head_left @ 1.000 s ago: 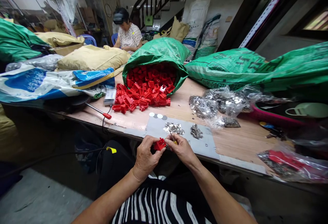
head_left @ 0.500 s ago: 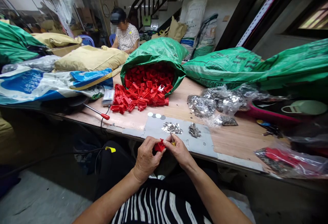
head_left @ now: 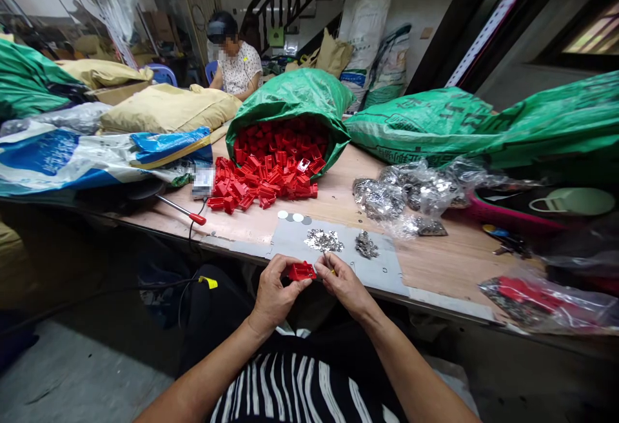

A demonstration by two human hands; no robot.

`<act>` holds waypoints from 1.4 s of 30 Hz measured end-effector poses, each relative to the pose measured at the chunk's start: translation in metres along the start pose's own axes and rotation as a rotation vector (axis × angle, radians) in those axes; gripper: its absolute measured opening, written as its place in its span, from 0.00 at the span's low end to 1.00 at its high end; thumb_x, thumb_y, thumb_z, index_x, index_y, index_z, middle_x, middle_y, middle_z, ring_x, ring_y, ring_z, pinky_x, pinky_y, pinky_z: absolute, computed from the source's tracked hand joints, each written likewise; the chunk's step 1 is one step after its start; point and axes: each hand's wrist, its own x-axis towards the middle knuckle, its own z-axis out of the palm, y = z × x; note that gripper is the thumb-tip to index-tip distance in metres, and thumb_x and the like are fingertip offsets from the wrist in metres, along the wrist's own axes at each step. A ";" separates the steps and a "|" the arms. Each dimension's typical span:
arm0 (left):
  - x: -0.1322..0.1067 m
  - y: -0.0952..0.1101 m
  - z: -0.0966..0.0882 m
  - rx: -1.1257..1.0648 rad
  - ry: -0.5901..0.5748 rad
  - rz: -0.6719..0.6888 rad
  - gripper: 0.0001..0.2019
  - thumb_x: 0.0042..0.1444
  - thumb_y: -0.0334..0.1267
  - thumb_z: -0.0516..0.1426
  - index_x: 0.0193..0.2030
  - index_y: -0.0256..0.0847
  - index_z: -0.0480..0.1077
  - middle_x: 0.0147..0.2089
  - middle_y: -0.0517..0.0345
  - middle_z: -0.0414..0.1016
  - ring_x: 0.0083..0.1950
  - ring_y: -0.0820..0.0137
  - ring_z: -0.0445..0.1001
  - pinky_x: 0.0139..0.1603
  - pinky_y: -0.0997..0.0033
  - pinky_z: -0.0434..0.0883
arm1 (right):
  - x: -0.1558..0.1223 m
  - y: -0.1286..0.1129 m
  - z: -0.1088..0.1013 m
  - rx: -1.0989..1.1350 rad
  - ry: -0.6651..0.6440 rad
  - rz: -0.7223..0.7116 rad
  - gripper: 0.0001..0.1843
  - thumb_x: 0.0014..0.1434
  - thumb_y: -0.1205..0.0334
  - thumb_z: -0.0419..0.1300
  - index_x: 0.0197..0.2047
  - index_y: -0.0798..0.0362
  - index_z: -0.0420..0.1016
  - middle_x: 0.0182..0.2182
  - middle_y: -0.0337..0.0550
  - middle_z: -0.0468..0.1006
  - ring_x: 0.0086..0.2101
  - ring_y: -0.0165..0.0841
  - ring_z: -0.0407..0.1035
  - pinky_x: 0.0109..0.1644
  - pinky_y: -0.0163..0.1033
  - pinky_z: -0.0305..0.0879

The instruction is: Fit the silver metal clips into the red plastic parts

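Red, hollow plastic part, held sideways in the left hand; thin tool, partly yellow, largely hidden by the right hand.

- Left hand: thumb and fingers pinched together, back of the hand showing.
- Right hand: fingers curled, thumb pressed in, fingertips near the left's.
- Left forearm and right forearm: bare, slanting inward.

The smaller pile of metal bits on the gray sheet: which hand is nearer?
Right: the right hand is on the near side of the smaller pile, slightly left; the left hand is farther left.
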 end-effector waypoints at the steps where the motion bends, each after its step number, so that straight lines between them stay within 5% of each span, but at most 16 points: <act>1: 0.000 0.000 0.000 -0.014 -0.010 0.012 0.10 0.50 0.37 0.63 0.40 0.41 0.72 0.37 0.56 0.73 0.38 0.68 0.72 0.39 0.70 0.70 | -0.001 -0.001 0.000 0.013 -0.013 0.017 0.20 0.55 0.44 0.60 0.31 0.51 0.61 0.22 0.30 0.57 0.20 0.23 0.48 0.20 0.31 0.43; 8: -0.004 -0.005 0.001 -0.060 -0.045 0.097 0.12 0.51 0.38 0.63 0.43 0.42 0.72 0.40 0.53 0.74 0.41 0.66 0.72 0.42 0.68 0.71 | -0.006 -0.009 0.000 0.240 -0.154 0.136 0.21 0.50 0.47 0.65 0.31 0.51 0.59 0.19 0.27 0.55 0.18 0.21 0.44 0.20 0.30 0.39; 14: -0.005 -0.006 0.005 -0.085 -0.103 0.061 0.11 0.54 0.36 0.61 0.44 0.42 0.70 0.42 0.53 0.73 0.43 0.66 0.72 0.44 0.67 0.71 | -0.009 -0.005 -0.001 0.220 -0.141 0.141 0.23 0.48 0.47 0.67 0.30 0.51 0.59 0.19 0.27 0.56 0.19 0.22 0.46 0.21 0.30 0.42; 19: 0.008 -0.008 0.002 -0.036 -0.177 0.006 0.11 0.55 0.35 0.59 0.45 0.42 0.69 0.41 0.54 0.75 0.41 0.67 0.73 0.44 0.67 0.71 | -0.006 -0.001 -0.007 0.056 -0.079 0.108 0.20 0.54 0.43 0.59 0.40 0.51 0.65 0.23 0.30 0.59 0.18 0.22 0.49 0.21 0.30 0.43; 23: 0.023 -0.015 -0.002 0.083 -0.177 0.073 0.14 0.53 0.31 0.58 0.47 0.43 0.70 0.44 0.54 0.74 0.44 0.66 0.74 0.48 0.64 0.71 | -0.004 0.002 -0.017 -0.273 0.039 -0.017 0.17 0.60 0.49 0.51 0.43 0.51 0.72 0.30 0.39 0.68 0.21 0.27 0.59 0.25 0.34 0.56; 29: 0.036 -0.023 -0.002 0.125 -0.260 0.066 0.21 0.51 0.28 0.58 0.53 0.43 0.69 0.49 0.53 0.75 0.48 0.66 0.74 0.50 0.63 0.71 | -0.005 -0.005 -0.016 -0.716 0.137 -0.192 0.13 0.58 0.59 0.56 0.45 0.48 0.75 0.35 0.42 0.78 0.35 0.36 0.71 0.40 0.39 0.64; 42: 0.043 -0.025 -0.006 0.113 -0.354 0.049 0.16 0.49 0.29 0.60 0.46 0.43 0.71 0.40 0.58 0.76 0.41 0.68 0.73 0.47 0.68 0.69 | -0.001 -0.004 -0.015 -0.867 0.076 -0.251 0.09 0.58 0.65 0.56 0.39 0.49 0.77 0.35 0.41 0.77 0.37 0.34 0.71 0.43 0.37 0.65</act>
